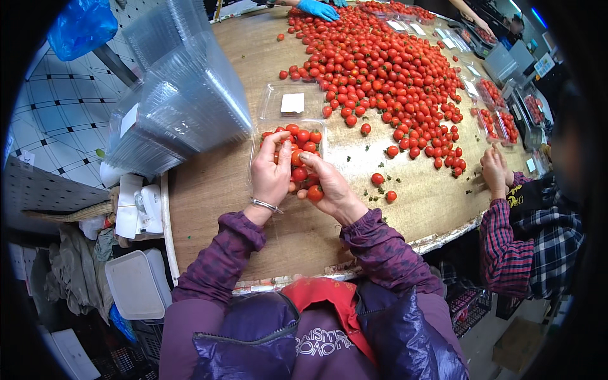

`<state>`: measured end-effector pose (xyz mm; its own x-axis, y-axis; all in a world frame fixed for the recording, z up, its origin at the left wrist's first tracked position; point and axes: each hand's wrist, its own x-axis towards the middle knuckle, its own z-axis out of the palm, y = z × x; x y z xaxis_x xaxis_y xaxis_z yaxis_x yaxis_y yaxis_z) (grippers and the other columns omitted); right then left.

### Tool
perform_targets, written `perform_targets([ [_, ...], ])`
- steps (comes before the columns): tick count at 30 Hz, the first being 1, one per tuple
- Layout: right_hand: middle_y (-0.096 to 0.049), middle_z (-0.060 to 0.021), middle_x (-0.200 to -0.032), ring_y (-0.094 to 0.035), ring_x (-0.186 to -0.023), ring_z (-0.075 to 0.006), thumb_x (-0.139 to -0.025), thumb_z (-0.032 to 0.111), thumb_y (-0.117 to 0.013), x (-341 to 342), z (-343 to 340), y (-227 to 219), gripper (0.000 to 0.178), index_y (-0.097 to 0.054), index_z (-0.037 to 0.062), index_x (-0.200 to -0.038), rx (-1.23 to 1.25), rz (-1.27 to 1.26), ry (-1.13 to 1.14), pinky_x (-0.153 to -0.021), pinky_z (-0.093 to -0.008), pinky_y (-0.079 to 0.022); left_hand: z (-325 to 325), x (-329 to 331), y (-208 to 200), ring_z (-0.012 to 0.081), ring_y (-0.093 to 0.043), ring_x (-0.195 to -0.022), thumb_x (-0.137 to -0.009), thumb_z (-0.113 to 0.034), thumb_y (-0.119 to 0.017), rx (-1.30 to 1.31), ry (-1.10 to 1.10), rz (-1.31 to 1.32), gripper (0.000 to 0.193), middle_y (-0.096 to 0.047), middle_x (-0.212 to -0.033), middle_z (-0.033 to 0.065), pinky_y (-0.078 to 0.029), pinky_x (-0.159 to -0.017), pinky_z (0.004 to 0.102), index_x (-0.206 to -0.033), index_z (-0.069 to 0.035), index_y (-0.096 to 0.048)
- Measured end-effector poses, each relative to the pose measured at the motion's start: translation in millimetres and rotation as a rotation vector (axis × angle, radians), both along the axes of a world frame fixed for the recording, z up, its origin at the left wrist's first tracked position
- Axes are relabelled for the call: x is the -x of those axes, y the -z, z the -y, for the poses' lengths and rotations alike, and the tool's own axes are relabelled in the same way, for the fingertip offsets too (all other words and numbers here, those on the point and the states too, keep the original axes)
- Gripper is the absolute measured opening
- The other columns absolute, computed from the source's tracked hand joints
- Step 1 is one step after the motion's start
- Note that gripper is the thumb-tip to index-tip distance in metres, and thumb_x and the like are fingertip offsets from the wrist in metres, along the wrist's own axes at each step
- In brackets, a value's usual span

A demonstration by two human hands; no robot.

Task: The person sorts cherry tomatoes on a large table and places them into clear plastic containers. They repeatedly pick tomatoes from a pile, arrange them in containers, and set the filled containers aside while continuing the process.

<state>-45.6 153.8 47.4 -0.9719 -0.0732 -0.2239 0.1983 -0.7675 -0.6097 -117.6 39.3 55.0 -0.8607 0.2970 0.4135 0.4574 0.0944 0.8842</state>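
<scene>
My left hand point(271, 174) and my right hand point(330, 188) are cupped together over a clear plastic clamshell box point(322, 136), closed around several cherry tomatoes point(299, 173). One tomato shows between my right thumb and fingers, at the heel side. Other red tomatoes point(304, 135) lie in the box just beyond my fingertips. The box's lid is folded back, away from me, with a white label point(292, 103) on it. My fingers and the fruit hide much of the box's near part.
A large heap of cherry tomatoes point(380, 76) covers the table's far middle, with a few loose near my right hand. Stacked clear boxes point(183, 95) stand at left. Another person's hands point(496, 170) are at right; a blue-gloved hand point(318, 9) is at the far side. Filled boxes point(497, 123) line the right.
</scene>
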Motion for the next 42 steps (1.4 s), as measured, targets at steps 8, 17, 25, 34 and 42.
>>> perform_targets([
  [8, -0.065, -0.0071, -0.101, -0.067, -0.074, -0.0180, -0.093, 0.029, -0.057, -17, -19, 17, 0.031, -0.056, 0.0101, -0.117, 0.154, 0.009, 0.098, -0.052, -0.0253, -0.049, 19, 19, -6, 0.0065, -0.058, -0.088, -0.095, -0.008, -0.047, -0.097, 0.229, 0.447, 0.030, -0.060, -0.106, 0.0040, -0.047, -0.069, 0.0181, -0.123, -0.001, -0.052],
  [17, -0.058, -0.0162, -0.108, -0.054, -0.066, -0.0154, -0.088, 0.033, -0.059, -109, -91, 21, 0.038, -0.056, 0.0034, -0.111, 0.028, -0.096, 0.163, -0.051, -0.0207, -0.044, 43, 48, 24, 0.0113, -0.061, -0.068, -0.087, -0.015, -0.067, 0.560, -0.015, -0.160, 0.022, -0.066, -0.081, 0.0067, -0.049, -0.062, 0.0274, -0.104, -0.001, -0.066],
  [25, -0.061, -0.0055, -0.083, -0.053, -0.057, -0.0117, -0.087, 0.021, -0.063, -317, -136, 36, 0.024, -0.061, 0.0011, -0.099, -0.590, 0.387, 0.395, -0.049, -0.0228, -0.043, 11, -36, -18, 0.0294, -0.061, -0.101, -0.079, -0.021, -0.072, 0.589, 0.326, -0.418, 0.032, -0.058, -0.111, 0.0143, -0.051, -0.081, 0.0389, -0.107, -0.008, -0.064],
  [34, -0.050, -0.0049, -0.138, -0.046, -0.124, -0.0197, -0.086, 0.034, -0.065, -478, -120, 83, 0.055, -0.049, 0.0144, -0.135, -1.338, 0.796, -0.357, -0.106, -0.0339, -0.033, -21, -112, 45, 0.0326, -0.062, -0.082, -0.081, -0.017, -0.064, 0.789, 0.944, -0.276, 0.024, -0.055, -0.105, 0.0114, -0.051, -0.069, 0.0415, -0.105, -0.013, -0.061],
  [42, -0.067, -0.0193, -0.087, -0.068, -0.079, -0.0310, -0.084, 0.020, -0.064, -351, -90, 11, 0.023, -0.068, 0.0022, -0.097, -1.326, 0.293, -0.303, -0.072, -0.0366, -0.052, -80, -72, 22, 0.0368, -0.062, -0.076, -0.079, -0.016, -0.062, 0.702, 0.677, -0.168, 0.016, -0.059, -0.087, 0.0187, -0.050, -0.069, 0.0443, -0.086, -0.002, -0.059],
])
